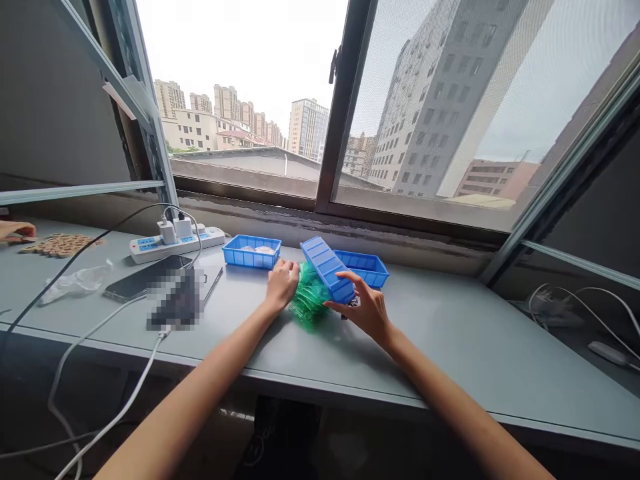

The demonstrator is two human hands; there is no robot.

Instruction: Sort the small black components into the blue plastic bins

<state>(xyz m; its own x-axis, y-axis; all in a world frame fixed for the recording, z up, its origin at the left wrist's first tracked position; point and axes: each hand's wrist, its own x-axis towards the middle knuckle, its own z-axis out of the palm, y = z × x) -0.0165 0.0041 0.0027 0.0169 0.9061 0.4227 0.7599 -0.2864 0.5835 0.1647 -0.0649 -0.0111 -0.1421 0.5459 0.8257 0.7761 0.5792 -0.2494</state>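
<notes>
In my right hand (370, 310) is a small blue plastic bin (327, 263), gripped between thumb and fingers at its near end. The bin is tilted, its ribbed side facing me, over a crumpled green plastic bag (307, 303). My left hand (283, 287) has its fingers curled at the left edge of that bag, closed on it. What the bag holds cannot be made out. A small dark and silvery thing (353, 302) shows partly behind my right fingers. Another blue bin (377, 275) stands behind the tilted one, partly covered by it.
Left of my hands stands a blue bin (240, 257) with pale packets inside. A power strip (145, 252), a phone (131, 285), cables and a clear plastic wrapper (75, 283) lie farther left. Another person's hand (17, 231) is near a brown patterned piece (60, 245).
</notes>
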